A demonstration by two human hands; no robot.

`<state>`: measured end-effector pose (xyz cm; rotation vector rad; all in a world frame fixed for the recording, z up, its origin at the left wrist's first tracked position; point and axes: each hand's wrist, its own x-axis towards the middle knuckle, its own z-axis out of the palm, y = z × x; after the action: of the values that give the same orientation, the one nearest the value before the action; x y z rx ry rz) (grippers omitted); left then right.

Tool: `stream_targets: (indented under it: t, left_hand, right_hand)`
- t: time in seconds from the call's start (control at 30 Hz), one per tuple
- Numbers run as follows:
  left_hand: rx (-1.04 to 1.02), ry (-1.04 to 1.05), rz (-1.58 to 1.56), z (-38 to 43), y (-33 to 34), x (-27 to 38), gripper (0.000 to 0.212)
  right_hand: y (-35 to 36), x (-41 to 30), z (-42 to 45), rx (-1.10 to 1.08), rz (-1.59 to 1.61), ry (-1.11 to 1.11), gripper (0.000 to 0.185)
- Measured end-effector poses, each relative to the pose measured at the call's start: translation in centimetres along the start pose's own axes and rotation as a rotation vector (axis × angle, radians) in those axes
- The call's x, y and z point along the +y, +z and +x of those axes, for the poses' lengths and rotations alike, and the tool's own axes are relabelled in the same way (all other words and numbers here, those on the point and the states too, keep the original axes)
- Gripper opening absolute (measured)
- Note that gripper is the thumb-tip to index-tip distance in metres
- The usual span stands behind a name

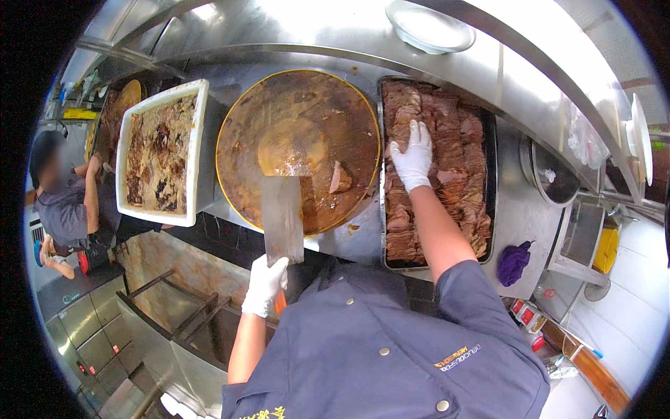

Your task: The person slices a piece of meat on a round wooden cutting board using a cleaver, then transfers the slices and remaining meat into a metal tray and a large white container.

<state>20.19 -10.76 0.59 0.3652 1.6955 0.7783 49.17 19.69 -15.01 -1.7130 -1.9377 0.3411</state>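
My left hand [266, 285], in a white glove, grips the orange handle of a cleaver [282, 220]. Its broad steel blade reaches over the near edge of a round chopping board [246, 131] with a yellow rim. A small piece of cooked meat [340, 179] lies on the board's right part. My right hand [414, 154], also gloved in white, rests fingers apart on the rows of sliced cooked meat [460, 157] in a dark metal tray [493, 199]. Whether its fingers hold any slice cannot be told.
Left of the board stands a white plastic tub [199, 157] of brownish food. A co-worker [63, 194] is at the far left. A steel shelf carrying a white dish [432, 26] runs above the counter's back. A purple cloth [514, 263] and a round metal pot [555, 173] are at the right.
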Motion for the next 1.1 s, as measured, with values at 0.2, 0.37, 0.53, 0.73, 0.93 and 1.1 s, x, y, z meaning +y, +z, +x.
stream_targets:
  t: [0.2, 0.37, 0.53, 0.73, 0.93, 1.1]
  left_hand:
    - [0.027, 0.053, 0.172, 1.8, -5.0, 1.4, 0.012]
    - [-0.068, 0.165, 0.161, 4.3, -8.4, 3.0, 0.01]
    - [-0.18, 0.153, 0.466, 6.5, -11.8, 4.7, 0.028]
    - [-0.271, 0.415, 0.681, 8.7, -12.6, 3.7, 0.03]
    - [-0.191, 0.437, 0.838, 8.5, -11.9, 4.0, 0.032]
    - [-0.154, 0.495, 0.944, 8.2, -11.4, 4.5, 0.03]
  right_hand:
    - [-3.9, -8.7, -4.0, -0.25, 0.431, -0.178, 0.051]
    - [-2.9, -13.7, -8.1, -0.55, 0.149, -0.327, 0.043]
    - [-0.4, -18.4, -10.5, -0.449, 0.251, -0.099, 0.04]
    - [2.6, -24.7, -11.3, -0.5, 0.917, 0.914, 0.032]
    - [1.6, -19.4, -13.3, -0.343, 0.214, 0.075, 0.027]
    - [0.8, -21.4, -12.2, -0.315, 0.217, -0.288, 0.024]
